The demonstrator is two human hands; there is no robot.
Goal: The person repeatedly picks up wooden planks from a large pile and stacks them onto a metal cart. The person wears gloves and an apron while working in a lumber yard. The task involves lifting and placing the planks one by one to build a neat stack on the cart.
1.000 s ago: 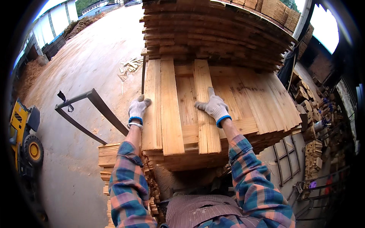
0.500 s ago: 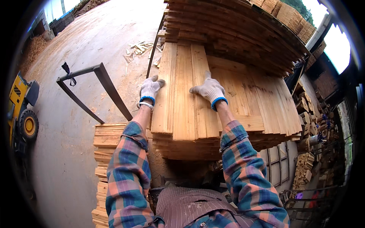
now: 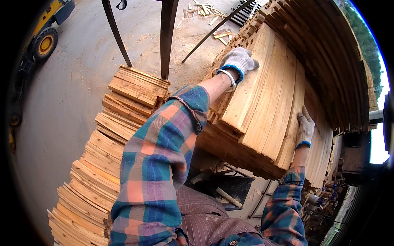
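Note:
A row of several long, pale wooden boards (image 3: 269, 102) lies side by side on top of a stack of the same boards. My left hand (image 3: 240, 62), in a white knit glove with a blue cuff, is closed over the outer left edge of the row. Its thumb rests on the top face, and its other fingers are partly hidden. My right hand (image 3: 305, 128), gloved alike, lies along the right side of the row with its fingers stretched out against the last board's edge.
Left of me runs a long stepped pile of boards (image 3: 98, 160), with a dark metal frame (image 3: 167, 37) at its far end. A tall board stack (image 3: 324, 53) rises beyond the right hand. Wood scraps (image 3: 205, 10) litter the floor; a yellow wheeled machine (image 3: 43, 43) stands far left.
The view has swung so the stack sits further right and tilted. My hands have moved further apart across the boards; the right hand now lies along the row's right edge instead of on top.

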